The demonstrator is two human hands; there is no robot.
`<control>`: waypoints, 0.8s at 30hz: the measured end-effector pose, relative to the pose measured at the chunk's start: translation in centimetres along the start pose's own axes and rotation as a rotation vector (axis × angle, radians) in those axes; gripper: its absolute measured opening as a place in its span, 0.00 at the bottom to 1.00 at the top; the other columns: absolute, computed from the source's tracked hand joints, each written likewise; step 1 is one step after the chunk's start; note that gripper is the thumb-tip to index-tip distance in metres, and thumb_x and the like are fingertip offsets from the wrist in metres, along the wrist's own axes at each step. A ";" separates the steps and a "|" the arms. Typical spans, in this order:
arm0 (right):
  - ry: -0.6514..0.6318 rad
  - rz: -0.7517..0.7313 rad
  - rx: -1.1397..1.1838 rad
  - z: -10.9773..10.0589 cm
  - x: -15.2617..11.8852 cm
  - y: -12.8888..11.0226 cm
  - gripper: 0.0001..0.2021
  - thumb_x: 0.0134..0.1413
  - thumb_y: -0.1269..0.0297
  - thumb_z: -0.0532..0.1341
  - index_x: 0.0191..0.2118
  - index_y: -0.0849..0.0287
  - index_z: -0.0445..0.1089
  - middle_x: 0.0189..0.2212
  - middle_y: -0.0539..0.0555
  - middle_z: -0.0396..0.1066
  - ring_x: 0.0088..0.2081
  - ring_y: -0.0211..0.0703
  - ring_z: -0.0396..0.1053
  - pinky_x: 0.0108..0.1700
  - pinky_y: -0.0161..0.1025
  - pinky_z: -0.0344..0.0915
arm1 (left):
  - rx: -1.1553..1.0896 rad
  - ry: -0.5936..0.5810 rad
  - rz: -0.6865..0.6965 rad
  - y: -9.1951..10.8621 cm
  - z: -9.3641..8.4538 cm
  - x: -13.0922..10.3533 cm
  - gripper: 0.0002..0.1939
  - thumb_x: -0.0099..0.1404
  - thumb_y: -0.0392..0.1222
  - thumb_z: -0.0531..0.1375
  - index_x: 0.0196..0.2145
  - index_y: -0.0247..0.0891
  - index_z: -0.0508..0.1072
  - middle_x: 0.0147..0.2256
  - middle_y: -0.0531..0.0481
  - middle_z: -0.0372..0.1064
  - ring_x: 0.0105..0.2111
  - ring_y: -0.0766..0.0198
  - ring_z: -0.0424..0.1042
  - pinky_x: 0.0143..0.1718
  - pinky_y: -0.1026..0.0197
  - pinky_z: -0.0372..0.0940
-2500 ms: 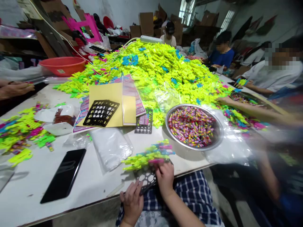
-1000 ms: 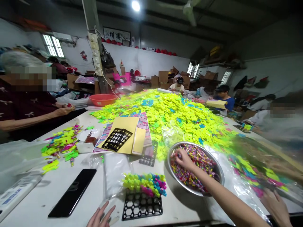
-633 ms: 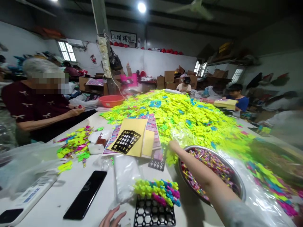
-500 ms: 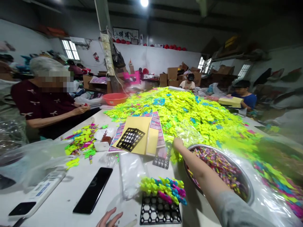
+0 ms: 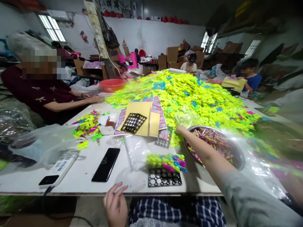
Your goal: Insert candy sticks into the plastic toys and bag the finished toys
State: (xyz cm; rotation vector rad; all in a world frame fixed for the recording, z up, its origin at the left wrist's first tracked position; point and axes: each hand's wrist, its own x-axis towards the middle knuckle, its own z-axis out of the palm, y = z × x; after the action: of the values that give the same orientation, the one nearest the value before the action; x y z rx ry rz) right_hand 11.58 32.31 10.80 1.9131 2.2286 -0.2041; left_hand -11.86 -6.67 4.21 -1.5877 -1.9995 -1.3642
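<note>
Yellow plastic pieces [image 5: 205, 90] lie heaped across the far middle of the table [image 5: 81, 171], with bits of blue and pink among them. From where I stand, the person's right hand [image 5: 181, 130] is at the near edge of that heap, just left of a metal bowl [image 5: 240, 159] full of small wrapped sticks [image 5: 219, 143]; the forearm crosses over the bowl. I cannot tell whether those fingers grip anything. The left hand [image 5: 115, 205] is loose at the near table edge, fingers a little apart and bent, holding nothing.

Between the hands lies a black grid [image 5: 165, 177], and over its far part sits a bunch of yellow, pink and blue pieces [image 5: 165, 162]. A phone [image 5: 106, 165] lies to the left, clear bags [image 5: 136, 153] between it and the grid. Beyond them, another black grid [image 5: 133, 123] rests on yellow card [image 5: 142, 110]. At far left, beside a red basin [image 5: 112, 85], a person in a dark red top [image 5: 48, 90] reaches onto the table.
</note>
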 end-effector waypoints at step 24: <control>0.121 -0.807 1.198 0.8 -29.9 5.1 0.14 0.49 0.63 0.61 0.44 0.57 0.66 0.38 0.53 0.65 0.39 0.40 0.63 0.43 0.38 0.61 | -1.300 -1.017 -0.862 19.2 4.2 3.8 0.26 0.55 0.51 0.59 0.50 0.38 0.65 0.20 0.54 0.62 0.15 0.75 0.56 0.16 0.70 0.50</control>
State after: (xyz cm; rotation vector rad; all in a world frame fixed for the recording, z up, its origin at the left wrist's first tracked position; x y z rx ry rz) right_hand 20.98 4.18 17.23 1.0848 3.1643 -1.9095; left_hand 4.64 -1.59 14.33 -2.2872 -2.6794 -3.1227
